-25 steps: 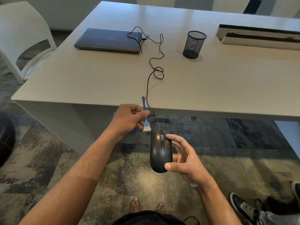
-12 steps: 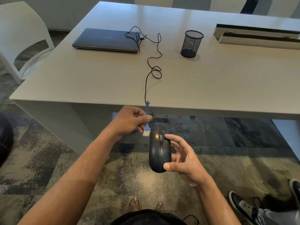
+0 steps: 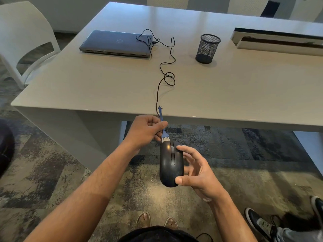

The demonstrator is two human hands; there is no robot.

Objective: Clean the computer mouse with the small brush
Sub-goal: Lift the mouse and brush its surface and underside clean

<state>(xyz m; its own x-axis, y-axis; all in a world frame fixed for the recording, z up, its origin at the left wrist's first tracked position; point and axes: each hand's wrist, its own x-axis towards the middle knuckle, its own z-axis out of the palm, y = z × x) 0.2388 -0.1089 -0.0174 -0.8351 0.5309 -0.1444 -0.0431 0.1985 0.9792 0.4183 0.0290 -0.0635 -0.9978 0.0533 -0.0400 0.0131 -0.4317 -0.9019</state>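
A black wired computer mouse (image 3: pixel 170 165) is held in the air in front of the table's near edge, top side up. My right hand (image 3: pixel 196 172) grips it from the right, thumb on its rear end and fingers along its side. My left hand (image 3: pixel 146 131) pinches a small blue brush (image 3: pixel 164 130) with white bristles. The bristles touch the front end of the mouse, left of the scroll wheel. The mouse's black cable (image 3: pixel 163 74) runs up over the table edge.
The grey table (image 3: pixel 104 88) carries a closed laptop (image 3: pixel 116 43), a black mesh pen cup (image 3: pixel 207 48) and a long white box (image 3: pixel 279 41). A white chair (image 3: pixel 26 41) stands at the left. Another person's shoes (image 3: pixel 258 222) are at the lower right.
The brush has moved right and down, from beside the mouse's front left corner onto its front end. The mouse stays in my right hand.
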